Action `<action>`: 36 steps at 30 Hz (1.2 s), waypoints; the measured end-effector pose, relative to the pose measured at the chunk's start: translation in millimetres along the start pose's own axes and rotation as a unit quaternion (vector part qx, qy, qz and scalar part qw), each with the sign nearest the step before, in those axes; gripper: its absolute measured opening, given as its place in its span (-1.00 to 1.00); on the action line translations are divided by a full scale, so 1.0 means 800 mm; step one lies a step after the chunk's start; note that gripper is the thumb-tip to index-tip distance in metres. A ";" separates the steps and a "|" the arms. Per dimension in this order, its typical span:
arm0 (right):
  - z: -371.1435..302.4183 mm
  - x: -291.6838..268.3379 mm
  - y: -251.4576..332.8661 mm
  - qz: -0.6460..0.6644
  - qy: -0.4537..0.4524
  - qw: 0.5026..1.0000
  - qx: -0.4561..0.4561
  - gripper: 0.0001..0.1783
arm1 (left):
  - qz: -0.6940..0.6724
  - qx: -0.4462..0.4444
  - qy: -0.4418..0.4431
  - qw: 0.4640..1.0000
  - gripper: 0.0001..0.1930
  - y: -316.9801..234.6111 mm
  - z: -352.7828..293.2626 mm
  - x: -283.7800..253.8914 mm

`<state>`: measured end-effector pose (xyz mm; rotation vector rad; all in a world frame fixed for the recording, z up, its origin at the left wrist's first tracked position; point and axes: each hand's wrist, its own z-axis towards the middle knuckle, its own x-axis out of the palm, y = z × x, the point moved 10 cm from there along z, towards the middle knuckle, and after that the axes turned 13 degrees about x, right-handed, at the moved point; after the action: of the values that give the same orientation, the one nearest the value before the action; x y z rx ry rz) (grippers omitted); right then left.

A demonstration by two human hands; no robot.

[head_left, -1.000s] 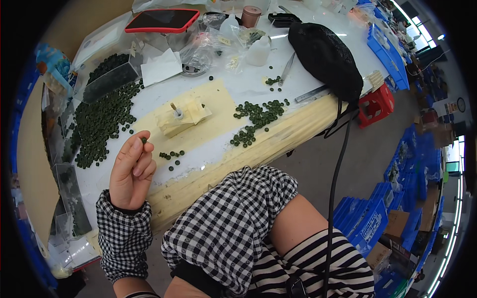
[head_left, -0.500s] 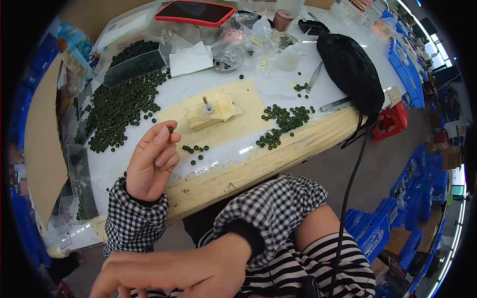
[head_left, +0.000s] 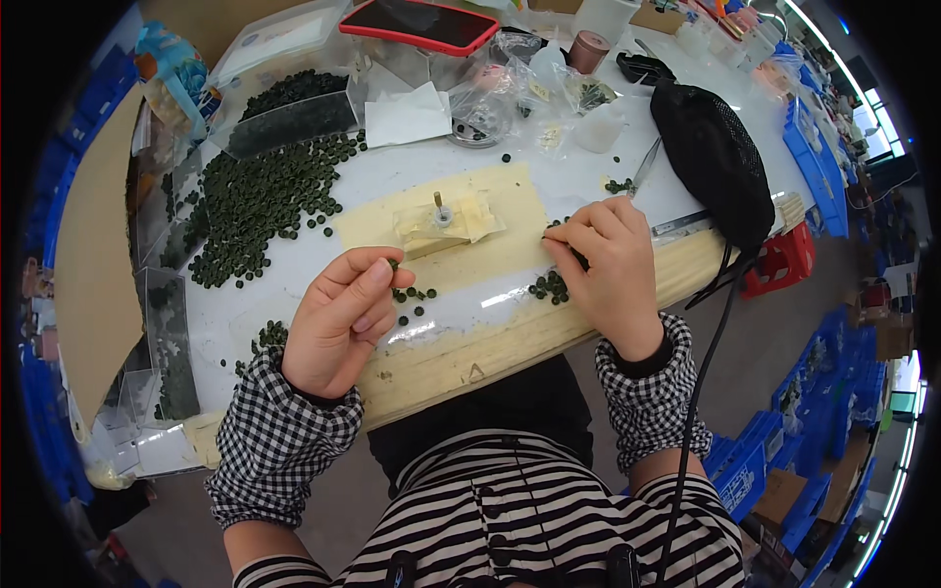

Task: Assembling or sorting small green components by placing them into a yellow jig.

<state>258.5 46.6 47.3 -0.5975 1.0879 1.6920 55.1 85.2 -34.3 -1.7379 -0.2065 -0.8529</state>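
Observation:
My left hand (head_left: 343, 318) is raised over the near left of the table, thumb and forefinger closed on a small dark green round piece (head_left: 394, 265). Over the right-hand pile of green pieces (head_left: 551, 286) is my right hand (head_left: 613, 269), thumb and forefinger brought together at the pile's left edge. Whatever its fingertips hold is too small to make out, and the hand covers much of that pile. Between and beyond the hands stands a cream block (head_left: 446, 230) with a short upright metal pin (head_left: 438, 200). A few loose green pieces (head_left: 420, 294) lie beside my left hand.
A large heap of green pieces (head_left: 265, 191) spreads at the left before a clear bin (head_left: 294, 127). Behind are a red-edged phone (head_left: 420, 24), white paper (head_left: 408, 116) and plastic bags (head_left: 490, 98). Tweezers (head_left: 647, 162) and a black mesh bag (head_left: 711, 162) lie right.
My right hand has swung from the lower left, near my body, out to the right-hand pile and closed its fingertips there. My left hand keeps its pinch on the green piece.

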 end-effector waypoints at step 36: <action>-0.006 0.065 0.073 0.529 0.111 0.827 0.153 -0.88 | 0.007 0.028 0.039 0.999 -0.86 0.001 -0.006 0.011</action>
<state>184.8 61.6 25.9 0.0994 2.0481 2.3002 60.2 78.4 -28.7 -1.6485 -0.1652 -0.8953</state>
